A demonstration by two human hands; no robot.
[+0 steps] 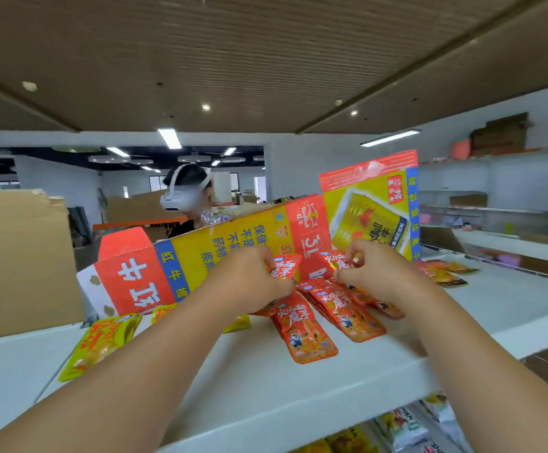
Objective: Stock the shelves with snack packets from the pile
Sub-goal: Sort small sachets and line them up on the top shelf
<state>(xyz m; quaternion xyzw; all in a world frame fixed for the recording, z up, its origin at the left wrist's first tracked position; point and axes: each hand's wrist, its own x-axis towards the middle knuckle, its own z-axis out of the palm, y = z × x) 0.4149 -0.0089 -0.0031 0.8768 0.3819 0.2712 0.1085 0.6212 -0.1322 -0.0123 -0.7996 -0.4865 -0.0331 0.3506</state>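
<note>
Both my arms reach over the white top shelf [266, 380]. My left hand [249, 276] pinches an orange-red snack packet [284, 266] by its upper end. My right hand [374, 269] pinches another orange-red packet [336, 261] the same way. Below the hands, several orange-red packets [341, 308] lie fanned on the shelf, one orange-red packet [305, 335] sticking out toward me. A yellow packet [99, 344] lies at the left front of the shelf.
A flattened red and yellow carton [200, 253] stands on the shelf right behind the packets. A brown cardboard box [17, 263] is at the left. More packets [446, 273] lie at the right, and others on a lower shelf [406, 426]. A person wearing a headset [187, 194] stands behind.
</note>
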